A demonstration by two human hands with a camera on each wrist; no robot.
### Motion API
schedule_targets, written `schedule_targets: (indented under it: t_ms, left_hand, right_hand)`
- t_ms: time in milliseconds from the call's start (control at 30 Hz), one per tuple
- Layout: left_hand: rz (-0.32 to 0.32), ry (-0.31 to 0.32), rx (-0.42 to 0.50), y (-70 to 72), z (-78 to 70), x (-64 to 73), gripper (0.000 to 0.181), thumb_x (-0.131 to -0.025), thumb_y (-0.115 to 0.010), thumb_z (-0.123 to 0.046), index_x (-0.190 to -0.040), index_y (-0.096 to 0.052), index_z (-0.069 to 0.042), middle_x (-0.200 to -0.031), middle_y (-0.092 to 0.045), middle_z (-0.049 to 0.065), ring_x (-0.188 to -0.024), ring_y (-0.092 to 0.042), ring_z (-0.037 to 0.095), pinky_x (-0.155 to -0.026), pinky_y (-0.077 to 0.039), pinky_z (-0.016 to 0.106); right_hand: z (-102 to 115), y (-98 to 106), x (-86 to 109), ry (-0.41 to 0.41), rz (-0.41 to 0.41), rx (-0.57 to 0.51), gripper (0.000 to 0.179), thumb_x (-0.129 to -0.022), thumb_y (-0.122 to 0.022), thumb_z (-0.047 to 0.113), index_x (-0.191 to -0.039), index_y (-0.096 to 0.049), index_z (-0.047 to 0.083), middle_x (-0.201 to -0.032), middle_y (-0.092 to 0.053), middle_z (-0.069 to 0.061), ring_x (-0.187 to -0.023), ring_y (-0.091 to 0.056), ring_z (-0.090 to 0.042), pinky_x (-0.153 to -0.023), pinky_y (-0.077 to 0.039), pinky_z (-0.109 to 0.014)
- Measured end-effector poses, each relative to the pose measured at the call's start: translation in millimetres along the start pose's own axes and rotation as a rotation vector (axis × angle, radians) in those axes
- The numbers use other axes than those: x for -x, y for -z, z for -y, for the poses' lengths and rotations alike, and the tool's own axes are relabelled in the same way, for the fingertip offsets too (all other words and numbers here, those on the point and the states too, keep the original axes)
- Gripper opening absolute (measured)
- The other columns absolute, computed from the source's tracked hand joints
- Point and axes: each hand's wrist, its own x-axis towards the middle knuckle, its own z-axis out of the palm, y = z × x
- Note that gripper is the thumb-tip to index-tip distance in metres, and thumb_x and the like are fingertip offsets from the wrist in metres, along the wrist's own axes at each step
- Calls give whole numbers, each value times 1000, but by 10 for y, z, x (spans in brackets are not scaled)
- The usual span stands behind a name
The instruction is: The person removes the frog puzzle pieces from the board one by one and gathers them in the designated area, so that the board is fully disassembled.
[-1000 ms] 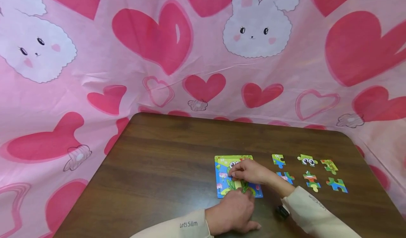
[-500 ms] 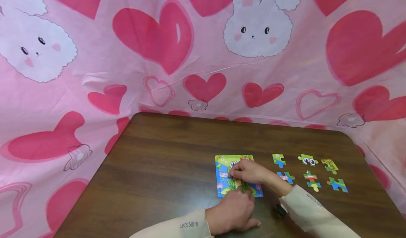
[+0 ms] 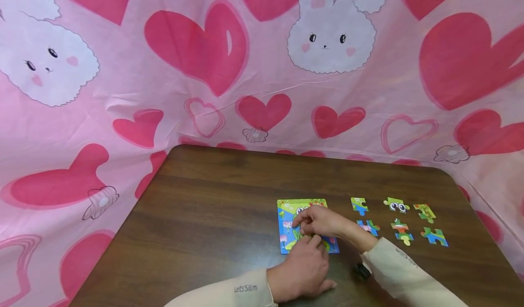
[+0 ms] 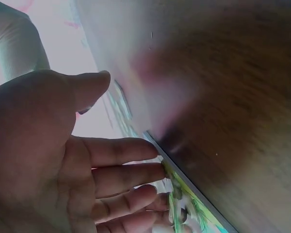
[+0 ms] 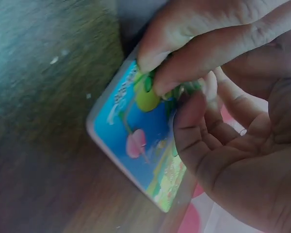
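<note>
A square frog puzzle board (image 3: pixel 282 225) lies on the table, partly hidden under both hands. My left hand (image 3: pixel 304 267) reaches over its near edge. In the left wrist view, the fingers of my left hand (image 4: pixel 102 165) are fairly straight and touch the board (image 4: pixel 196 196). From the right, my right hand (image 3: pixel 321 222) bends its fingers down over the middle of the board. In the right wrist view, blue and green artwork on the board (image 5: pixel 153 124) shows beside my right hand (image 5: pixel 218 160). I see no loose piece pinched there.
Several jigsaw pieces lie to the right of the board, among them one with eyes (image 3: pixel 397 205), a corner piece (image 3: pixel 360 206) and a blue-green piece (image 3: pixel 435 237). They stand on a brown wooden table (image 3: pixel 204 216). A pink heart-patterned cloth (image 3: pixel 266 79) hangs behind.
My left fingers have shifted slightly away from me, nearer the right hand. The right index finger has straightened a little towards the left. The loose pieces have not moved.
</note>
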Motion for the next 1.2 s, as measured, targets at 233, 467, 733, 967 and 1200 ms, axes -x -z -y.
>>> schedule_targets:
  t_ms: [233,467,733,967,1200]
  left_hand:
    - [-12,-1,-65,-12,-15,16,59,-94,-43,-76,-118,-71,-29,-114,-67,-16,-105,-47,9,-96,-35,27]
    - [-19,16,-5,-59,-2,17,56,-92,-48,-76,-113,-72,-30,-108,-68,-14,-99,-58,5,-83,-43,26]
    - [17,24,175,-36,103,22,42,-93,-58,-66,-100,-74,-28,-90,-64,-11,-68,-58,5,-53,-43,24]
    - [-24,20,205,-50,165,52,39,-90,-64,-64,-97,-71,-26,-90,-65,-13,-72,-60,3,-54,-45,23]
    - [-76,31,182,-72,176,83,39,-88,-66,-64,-94,-69,-26,-90,-65,-14,-76,-62,3,-57,-48,23]
  right_hand:
    - [-79,45,39,13,44,-22,22,-86,-63,-5,-104,-75,1,-78,-70,-1,-66,-54,-7,-61,-46,-22]
    - [-193,115,49,37,-15,-39,15,-93,-64,3,-103,-76,3,-86,-69,-4,-66,-52,-9,-60,-47,-25]
    - [-260,268,105,-22,-144,-124,25,-99,-64,16,-118,-73,2,-103,-68,-11,-73,-50,-16,-63,-46,-29]
    - [-287,496,294,-103,-201,-195,34,-100,-64,22,-129,-67,3,-120,-68,-11,-92,-53,-20,-75,-48,-31]
    - [-434,738,599,-147,-288,-263,45,-100,-64,25,-136,-59,-1,-94,-68,2,-75,-51,-12,-63,-47,-31]
